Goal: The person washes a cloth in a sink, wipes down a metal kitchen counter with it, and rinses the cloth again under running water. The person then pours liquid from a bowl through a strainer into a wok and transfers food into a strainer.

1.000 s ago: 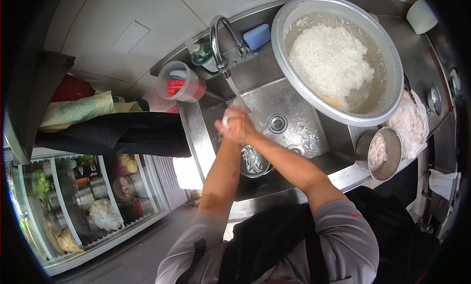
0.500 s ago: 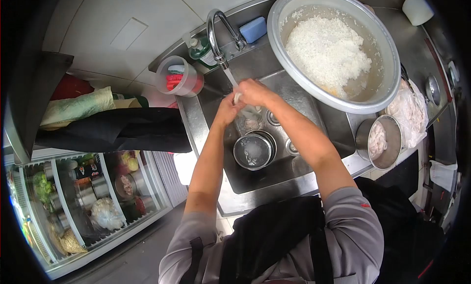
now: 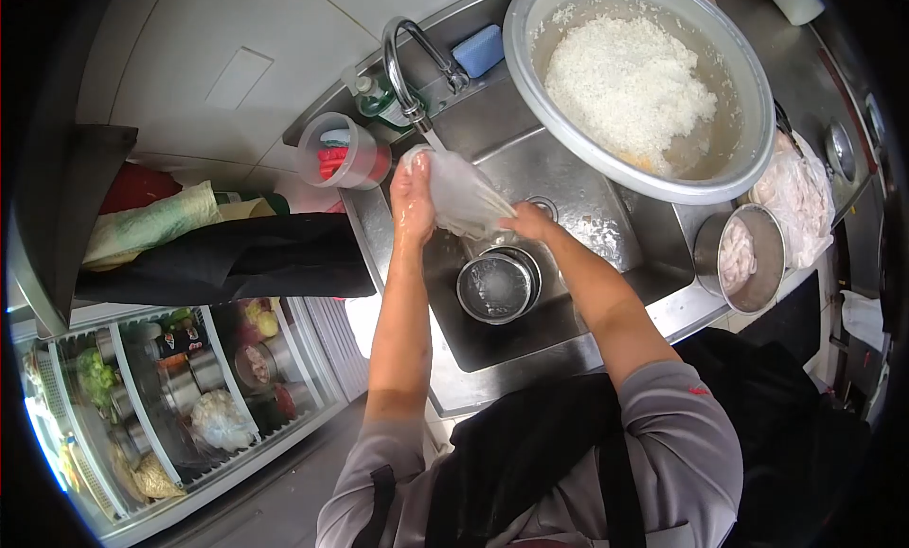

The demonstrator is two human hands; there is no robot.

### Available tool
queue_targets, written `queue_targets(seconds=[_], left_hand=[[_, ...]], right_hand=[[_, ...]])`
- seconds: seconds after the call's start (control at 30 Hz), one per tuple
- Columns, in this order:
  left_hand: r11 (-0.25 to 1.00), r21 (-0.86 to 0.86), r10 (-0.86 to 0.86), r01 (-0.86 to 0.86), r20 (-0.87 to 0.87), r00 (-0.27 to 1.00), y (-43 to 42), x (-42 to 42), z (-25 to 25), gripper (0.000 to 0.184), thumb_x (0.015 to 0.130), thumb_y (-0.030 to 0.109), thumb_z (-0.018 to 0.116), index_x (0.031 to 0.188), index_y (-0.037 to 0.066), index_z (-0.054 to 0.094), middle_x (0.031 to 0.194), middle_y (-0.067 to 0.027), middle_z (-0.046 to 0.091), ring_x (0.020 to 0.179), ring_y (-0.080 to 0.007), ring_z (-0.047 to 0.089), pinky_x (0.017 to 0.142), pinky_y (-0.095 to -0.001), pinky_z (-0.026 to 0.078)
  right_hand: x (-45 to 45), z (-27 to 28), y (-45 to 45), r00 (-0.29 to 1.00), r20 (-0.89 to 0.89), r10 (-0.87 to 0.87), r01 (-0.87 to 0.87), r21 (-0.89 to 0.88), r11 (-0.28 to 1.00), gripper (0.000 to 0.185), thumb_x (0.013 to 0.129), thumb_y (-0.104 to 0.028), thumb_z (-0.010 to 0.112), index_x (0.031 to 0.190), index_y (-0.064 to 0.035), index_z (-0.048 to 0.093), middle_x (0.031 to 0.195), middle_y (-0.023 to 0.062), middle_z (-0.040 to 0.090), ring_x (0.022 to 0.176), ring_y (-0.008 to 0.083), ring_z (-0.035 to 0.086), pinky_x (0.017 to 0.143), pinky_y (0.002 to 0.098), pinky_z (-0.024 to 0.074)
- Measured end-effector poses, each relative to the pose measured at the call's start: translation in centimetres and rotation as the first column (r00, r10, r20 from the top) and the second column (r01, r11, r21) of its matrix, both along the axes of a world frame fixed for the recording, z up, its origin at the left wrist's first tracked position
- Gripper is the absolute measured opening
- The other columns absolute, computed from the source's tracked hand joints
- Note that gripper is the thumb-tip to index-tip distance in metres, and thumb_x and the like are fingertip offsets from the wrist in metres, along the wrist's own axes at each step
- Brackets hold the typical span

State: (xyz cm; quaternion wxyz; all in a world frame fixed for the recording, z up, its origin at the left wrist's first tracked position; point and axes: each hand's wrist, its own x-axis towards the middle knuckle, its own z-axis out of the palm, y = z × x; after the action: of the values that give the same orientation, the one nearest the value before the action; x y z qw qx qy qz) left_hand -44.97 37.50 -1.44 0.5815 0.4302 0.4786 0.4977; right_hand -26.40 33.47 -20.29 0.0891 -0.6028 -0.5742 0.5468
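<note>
Spread apart since half a second ago, when they were bunched together under the tap, the two hands now stretch a thin whitish sheet [image 3: 464,196] between them. Nearest, below the hands, is the person's black apron [image 3: 530,453]. Beyond it, a round metal pot [image 3: 495,287] holding water stands in the metal sink [image 3: 601,197]. Just past the pot, the right hand [image 3: 532,221] pinches the sheet's gathered lower end, while the left hand [image 3: 413,199] grasps its upper left part, fingers partly hidden behind it. Water from the tap [image 3: 390,60] runs down onto the sheet. To the right, a wide basin [image 3: 682,192] of white grains [image 3: 630,93] overhangs the sink; farther off, a blue sponge [image 3: 478,51] sits beside the tap's base.
</note>
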Motion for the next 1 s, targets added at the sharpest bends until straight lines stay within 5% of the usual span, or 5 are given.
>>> queue_targets(seconds=[0.27,0.37,0.53,0.63,1.0], left_hand=[[0.879,-0.440,0.011,0.185,0.405,0.914,-2.2,-1.9,-12.1,0.058,0.104,0.057,0.036,0.137,0.011,0.048,0.136,-0.0113,0.056,0.122,-0.0281,0.058,0.099,-0.0410,0.053],[0.797,0.098,-0.301,0.595,0.920,0.252,-1.4,-3.7,-23.6,0.063,0.103,0.061,0.029,0.134,0.011,0.051,0.129,-0.0115,0.060,0.116,-0.0297,0.062,0.096,-0.0395,0.054],[0.935,0.141,-0.285,0.325,0.846,0.451,-2.8,-1.3,-23.7,0.060,0.105,0.058,0.030,0.131,0.010,0.054,0.124,-0.0113,0.062,0.110,-0.0300,0.064,0.091,-0.0395,0.055],[0.753,-0.657,0.223,-0.039,0.200,0.954,-2.4,2.4,-12.6,0.043,0.104,0.042,0.040,0.126,0.008,0.056,0.118,-0.0137,0.063,0.102,-0.0307,0.066,0.087,-0.0440,0.056],[0.831,-0.485,-0.416,0.271,-0.219,0.883,-3.5,-2.0,-12.0,0.058,0.096,0.017,0.059,0.146,0.010,0.031,0.146,-0.0164,0.044,0.128,-0.0270,0.050,0.100,-0.0514,0.045]], right_hand=[[-3.6,4.5,-0.5,0.761,-0.631,-0.153,0.398,0.267,0.878,0.071,0.082,-0.040,0.078,0.141,-0.0091,0.054,0.145,0.0165,0.051,0.141,0.0311,0.040,0.119,0.0439,0.0257],[-8.0,11.2,-2.0,0.702,-0.711,0.043,0.377,0.422,0.824,0.071,0.077,-0.041,0.082,0.132,-0.0069,0.054,0.126,0.0145,0.059,0.118,0.0344,0.058,0.119,0.0542,0.0229],[-8.8,10.8,-2.6,0.965,-0.263,0.025,0.216,0.841,0.496,0.035,0.079,-0.038,0.079,0.064,-0.0103,0.063,0.074,0.0086,0.061,0.093,0.0342,0.065,0.089,0.0446,0.0530],[-4.4,5.9,2.0,0.973,-0.077,-0.218,0.201,0.748,0.633,0.027,0.090,-0.036,0.065,0.085,-0.0109,0.073,0.087,0.0124,0.067,0.093,0.0352,0.064,0.083,0.0443,0.0521],[-2.8,12.5,4.9,0.952,-0.044,0.302,-0.225,0.567,0.793,0.037,0.087,-0.039,0.068,0.099,-0.0041,0.073,0.106,0.0223,0.066,0.106,0.0412,0.063,0.094,0.0469,0.0494]])
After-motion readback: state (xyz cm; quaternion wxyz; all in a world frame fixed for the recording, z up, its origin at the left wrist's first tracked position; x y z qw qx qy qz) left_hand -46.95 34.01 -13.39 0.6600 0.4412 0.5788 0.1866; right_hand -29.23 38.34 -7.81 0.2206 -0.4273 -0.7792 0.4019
